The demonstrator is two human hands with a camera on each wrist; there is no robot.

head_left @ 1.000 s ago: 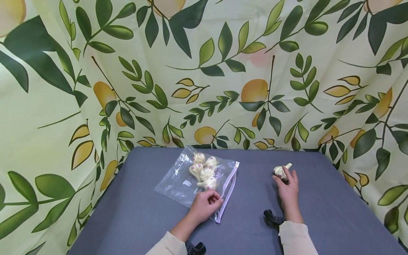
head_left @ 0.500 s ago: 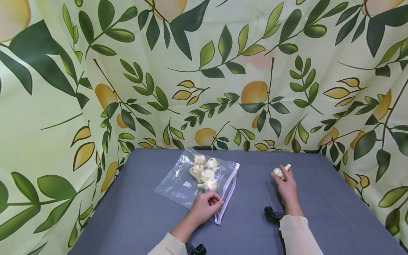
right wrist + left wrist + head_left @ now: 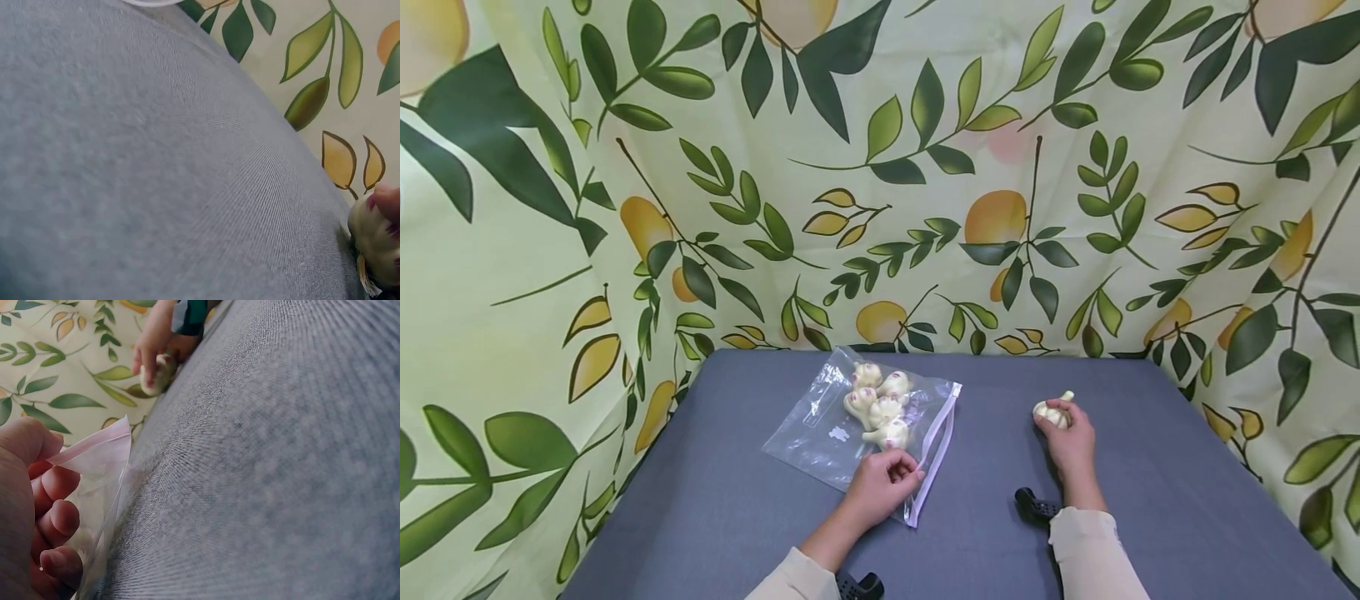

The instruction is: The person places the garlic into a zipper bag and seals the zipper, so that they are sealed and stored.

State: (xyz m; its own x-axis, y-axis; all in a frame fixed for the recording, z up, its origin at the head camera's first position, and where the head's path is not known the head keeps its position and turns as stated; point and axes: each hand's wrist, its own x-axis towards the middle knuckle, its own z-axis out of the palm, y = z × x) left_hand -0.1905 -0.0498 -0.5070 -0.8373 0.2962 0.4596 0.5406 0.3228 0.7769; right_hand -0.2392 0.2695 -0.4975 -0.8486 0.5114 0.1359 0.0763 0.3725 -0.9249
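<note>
A clear zip bag [image 3: 808,417] lies on the grey table, with several white garlic bulbs [image 3: 880,408] inside it. My left hand [image 3: 883,487] pinches the bag's edge by its pale pink zip strip [image 3: 936,450]; the left wrist view shows thumb and forefinger on the strip's corner [image 3: 103,440]. To the right, my right hand [image 3: 1071,442] grips a single garlic bulb [image 3: 1051,414] with its stem pointing up and away. In the right wrist view that bulb [image 3: 374,240], with purple marks and a tuft of roots, shows at the right edge beside a fingertip.
The grey cloth-covered table [image 3: 985,550] ends at the back against a hanging leaf-and-fruit patterned cloth [image 3: 925,208], which also rises at both sides. Black camera mounts [image 3: 1036,507] sit at both wrists, close over the table.
My right hand has shifted slightly left, and the garlic bulb in it has turned so its stem points more upward. The left hand and the bag stay in place.
</note>
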